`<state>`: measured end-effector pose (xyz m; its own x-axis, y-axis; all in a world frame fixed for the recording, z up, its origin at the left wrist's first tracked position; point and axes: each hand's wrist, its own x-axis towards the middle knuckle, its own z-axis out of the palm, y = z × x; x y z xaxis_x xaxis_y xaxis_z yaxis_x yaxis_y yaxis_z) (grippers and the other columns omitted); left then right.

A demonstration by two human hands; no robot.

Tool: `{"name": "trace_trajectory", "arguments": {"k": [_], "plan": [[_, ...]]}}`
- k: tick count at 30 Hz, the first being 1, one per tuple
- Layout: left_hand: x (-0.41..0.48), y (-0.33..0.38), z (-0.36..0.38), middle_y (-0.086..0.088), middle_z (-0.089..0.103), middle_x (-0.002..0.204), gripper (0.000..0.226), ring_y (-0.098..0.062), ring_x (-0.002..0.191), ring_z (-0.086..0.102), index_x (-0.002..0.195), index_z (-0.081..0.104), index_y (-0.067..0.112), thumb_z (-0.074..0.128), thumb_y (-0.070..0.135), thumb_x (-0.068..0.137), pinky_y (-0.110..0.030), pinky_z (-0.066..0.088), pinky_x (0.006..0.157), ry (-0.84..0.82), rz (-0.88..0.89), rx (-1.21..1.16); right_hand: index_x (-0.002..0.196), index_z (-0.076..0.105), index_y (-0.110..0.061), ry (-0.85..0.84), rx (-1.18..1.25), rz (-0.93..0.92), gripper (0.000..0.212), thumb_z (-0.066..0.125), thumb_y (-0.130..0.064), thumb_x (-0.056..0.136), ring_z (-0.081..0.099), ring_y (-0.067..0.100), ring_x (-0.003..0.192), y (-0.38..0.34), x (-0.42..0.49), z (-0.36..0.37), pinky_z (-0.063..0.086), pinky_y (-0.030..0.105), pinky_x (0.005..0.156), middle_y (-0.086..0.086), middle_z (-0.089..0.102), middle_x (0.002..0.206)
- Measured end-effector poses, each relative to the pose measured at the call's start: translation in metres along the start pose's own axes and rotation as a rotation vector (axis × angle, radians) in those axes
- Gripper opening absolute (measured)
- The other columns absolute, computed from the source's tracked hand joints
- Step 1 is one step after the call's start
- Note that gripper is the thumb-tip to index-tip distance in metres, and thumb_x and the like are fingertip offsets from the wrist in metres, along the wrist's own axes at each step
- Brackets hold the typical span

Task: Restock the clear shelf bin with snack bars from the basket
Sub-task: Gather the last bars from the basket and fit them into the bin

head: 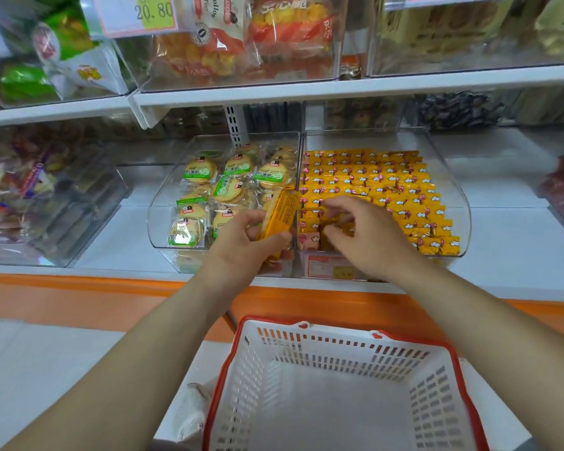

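The stack of snack bars (pixel 279 213), in yellow-orange wrappers with the printed backs showing, stood on end in the left hand (pixel 245 242), whose fingers and thumb were curled round its lower part. The stack hung over the divide between two bins at the front of the shelf.

Just to its right, the clear shelf bin (pixel 459 203) held rows of yellow bars (pixel 388 187) laid flat, running from the back wall down to the front lip. The right hand (pixel 365 236) reached into the bin's front left corner, its fingers bent down among the bars there. Whether it pinched a bar or only touched them could not be told.

A price label (pixel 329 266) sat on the bin's front face. The neighbouring bin (pixel 158 216) on the left held round cookies (pixel 199 172) in clear wrappers with green labels.

Both bins rested on a white shelf (pixel 518 229) edged with an orange strip (pixel 79 288). Below the forearms stood the white basket (pixel 228 362) with its red rim. On the shelf above, more clear bins held bagged snacks, and a price tag (pixel 140 14) read 20.80.
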<state>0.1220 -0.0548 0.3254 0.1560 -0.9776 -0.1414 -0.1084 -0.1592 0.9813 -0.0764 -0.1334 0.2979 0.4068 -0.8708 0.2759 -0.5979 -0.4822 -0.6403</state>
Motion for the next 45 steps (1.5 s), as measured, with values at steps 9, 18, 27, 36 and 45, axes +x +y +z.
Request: {"name": "trace_trajectory", "arguments": {"k": [9, 18, 27, 36, 45], "plan": [[-0.01, -0.003, 0.027, 0.012, 0.073, 0.1, 0.043, -0.005, 0.078, 0.068, 0.11, 0.058, 0.039, 0.085, 0.022, 0.081, -0.015, 0.053, 0.062, -0.075, 0.301, 0.461, 0.083, 0.07, -0.019, -0.163, 0.531, 0.214, 0.039, 0.056, -0.054, 0.095, 0.064, 0.015, 0.054, -0.022, -0.009, -0.025, 0.049, 0.024, 0.05, -0.004, 0.064, 0.069], [-0.01, -0.001, 0.029, -0.005, 0.071, 0.095, 0.025, -0.012, 0.066, 0.069, 0.114, 0.06, 0.022, 0.072, 0.025, 0.092, -0.032, 0.059, 0.059, -0.109, 0.118, 0.168, 0.117, 0.068, -0.028, -0.184, 0.867, 0.157, 0.041, 0.068, 0.001, 0.087, 0.068, 0.027, 0.106, -0.001, -0.016, -0.041, 0.057, 0.044, 0.089, 0.003, 0.072, 0.114], [-0.01, 0.001, 0.032, 0.0, 0.074, 0.103, 0.025, -0.018, 0.069, 0.071, 0.103, 0.063, 0.021, 0.08, 0.016, 0.085, -0.027, 0.06, 0.058, -0.092, 0.129, 0.087, 0.114, 0.068, -0.021, -0.103, 0.817, 0.157, 0.049, 0.07, 0.015, 0.081, 0.064, 0.021, 0.113, -0.004, -0.017, -0.044, 0.053, 0.04, 0.099, -0.002, 0.07, 0.116], [-0.01, -0.001, 0.04, -0.008, 0.069, 0.101, 0.033, -0.032, 0.086, 0.069, 0.101, 0.061, 0.013, 0.086, 0.017, 0.079, -0.04, 0.062, 0.071, 0.01, 0.195, 0.13, 0.114, 0.066, -0.025, -0.043, 0.92, 0.365, 0.028, 0.074, -0.017, 0.088, 0.075, 0.028, 0.091, -0.011, -0.015, -0.032, 0.062, 0.045, 0.075, 0.014, 0.073, 0.106], [0.021, -0.022, 0.014, -0.002, 0.052, 0.136, 0.04, -0.026, 0.128, 0.046, 0.13, 0.066, 0.03, 0.073, 0.036, 0.092, -0.04, 0.048, 0.095, 0.11, 0.441, 0.998, 0.111, 0.062, -0.032, 0.268, 0.388, 0.173, 0.03, 0.077, -0.024, 0.086, 0.071, 0.006, 0.078, -0.002, -0.004, -0.036, 0.061, 0.034, 0.077, -0.006, 0.066, 0.113]]}}
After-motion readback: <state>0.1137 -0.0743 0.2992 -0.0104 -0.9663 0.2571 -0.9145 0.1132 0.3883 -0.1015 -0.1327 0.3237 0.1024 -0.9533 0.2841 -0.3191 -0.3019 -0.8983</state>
